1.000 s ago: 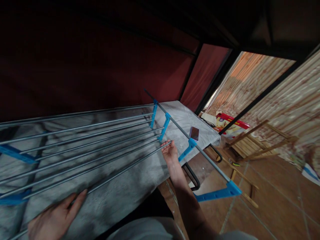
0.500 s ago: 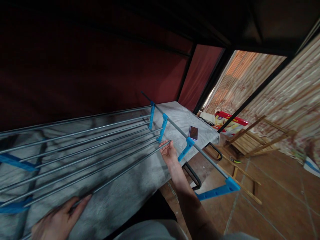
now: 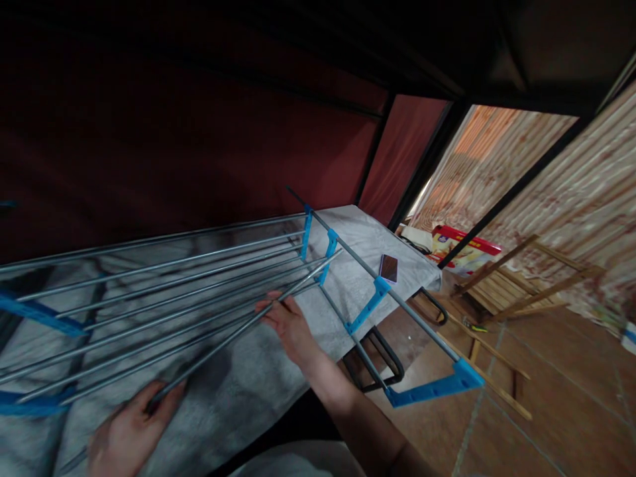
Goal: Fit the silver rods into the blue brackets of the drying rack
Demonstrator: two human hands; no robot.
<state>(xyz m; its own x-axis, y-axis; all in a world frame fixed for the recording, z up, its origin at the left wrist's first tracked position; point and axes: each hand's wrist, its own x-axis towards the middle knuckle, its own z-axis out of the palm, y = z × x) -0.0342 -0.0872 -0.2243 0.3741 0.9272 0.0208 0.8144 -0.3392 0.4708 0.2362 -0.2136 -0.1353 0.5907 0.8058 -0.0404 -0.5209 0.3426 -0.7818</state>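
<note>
A loose grey metal tube (image 3: 218,350) slants from the lower left up to the right, its far end beside a blue plastic bracket (image 3: 328,248). Near its lower end my left hand (image 3: 136,424) grips it between thumb and fingers. Farther up, my right hand (image 3: 285,324) holds the same tube, fingers curled round it. Both hands are in front of a rack (image 3: 169,301) of several parallel metal tubes joined by blue brackets. A long crossbar (image 3: 352,255) links the brackets on the right. The rack lies on a grey cloth-covered surface (image 3: 238,377).
A phone (image 3: 388,268) lies on the cloth beyond the crossbar. Dark metal loops (image 3: 385,361) stick out at the surface's edge. On the tiled floor are a wooden folding piece (image 3: 517,285), a wooden frame (image 3: 497,377) and a red-and-yellow box (image 3: 464,248). A dark red panel stands behind.
My right hand has moved left along the tube, away from its far end. That end has risen up beside the brackets. My left hand has shifted slightly right, still on the tube.
</note>
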